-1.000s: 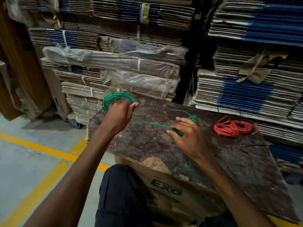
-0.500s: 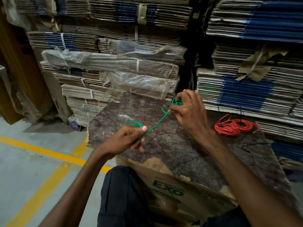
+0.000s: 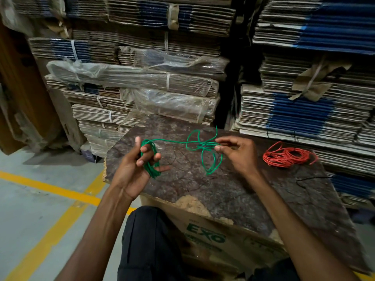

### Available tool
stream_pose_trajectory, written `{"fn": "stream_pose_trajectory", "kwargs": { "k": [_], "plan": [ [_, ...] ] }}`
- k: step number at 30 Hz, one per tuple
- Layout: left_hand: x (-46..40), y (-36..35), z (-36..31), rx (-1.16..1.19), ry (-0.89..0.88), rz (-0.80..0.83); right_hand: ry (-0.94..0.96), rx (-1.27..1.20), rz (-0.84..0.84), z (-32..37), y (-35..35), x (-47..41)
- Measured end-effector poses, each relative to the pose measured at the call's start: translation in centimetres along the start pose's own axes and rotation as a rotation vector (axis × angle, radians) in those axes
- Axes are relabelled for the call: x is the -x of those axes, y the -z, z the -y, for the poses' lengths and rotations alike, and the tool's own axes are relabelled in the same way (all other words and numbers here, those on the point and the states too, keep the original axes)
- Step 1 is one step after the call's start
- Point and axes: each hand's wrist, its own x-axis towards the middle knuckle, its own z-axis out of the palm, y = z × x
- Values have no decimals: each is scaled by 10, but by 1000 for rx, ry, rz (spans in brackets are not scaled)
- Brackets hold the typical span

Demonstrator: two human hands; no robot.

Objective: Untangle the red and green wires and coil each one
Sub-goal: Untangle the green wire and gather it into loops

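The green wire (image 3: 174, 141) stretches between my two hands above the dark board (image 3: 223, 191). My left hand (image 3: 136, 169) is palm up, with a green coil wound around its curled fingers. My right hand (image 3: 239, 155) pinches the loose end of the green wire, where a few slack loops hang and stick up. The red wire (image 3: 286, 156) lies as a finished coil on the board, to the right of my right hand and apart from it.
The board rests on a cardboard box (image 3: 213, 238) marked EXO, its near edge crumbling. Stacks of flattened cartons (image 3: 142, 78) rise close behind and to the right. A grey floor with yellow lines (image 3: 50, 189) lies to the left. My dark-trousered knee (image 3: 146, 240) is below.
My left hand has turned palm up and lifted with the coil. My right hand came down and to the right, drawing the loose green end out sideways.
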Motion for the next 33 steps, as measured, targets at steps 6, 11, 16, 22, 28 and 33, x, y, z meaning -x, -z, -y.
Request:
{"fn": "stream_pose_trajectory", "kwargs": {
  "k": [6,11,16,22,28,33],
  "plan": [
    [-6,19,-1,24,-19,-104,-198,-61,40,-6,15,-5],
    [-5,25,-3,-28,-41,-171,-274,-101,-108,-4,24,-25],
    [-11,16,0,-106,-50,-211,8,484,-242,-7,8,-42],
    [-14,35,-18,-138,-88,-255,-306,-135,-44,-1,8,-45],
    [-20,51,-21,-196,-94,-286,-478,-639,329,6,31,-39],
    [-24,51,-25,-221,-100,-319,-322,-498,402,-1,43,-39]
  ]
}}
